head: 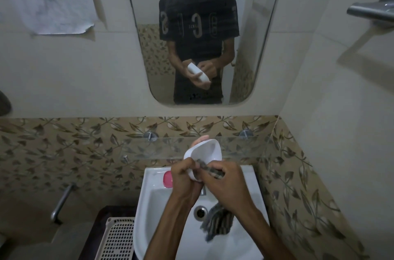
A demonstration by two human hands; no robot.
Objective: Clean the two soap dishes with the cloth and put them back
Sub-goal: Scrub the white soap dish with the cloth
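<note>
Dish (205,151) in left grip (183,172)

White dish (206,152), grey striped cloth (217,220), white sink (149,200), a pink dish (167,179), brown leaf-patterned tiles (74,144).

Dim bathroom: cream wall tiles (213,108), leaf-patterned tile band (64,142), mirror (149,25), white basin (149,206)

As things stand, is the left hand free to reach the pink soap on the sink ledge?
Probably not yet. The left hand is gripping the white soap dish while the right hand wipes it with the cloth. The pink soap lies just beside it, unobstructed.
</note>
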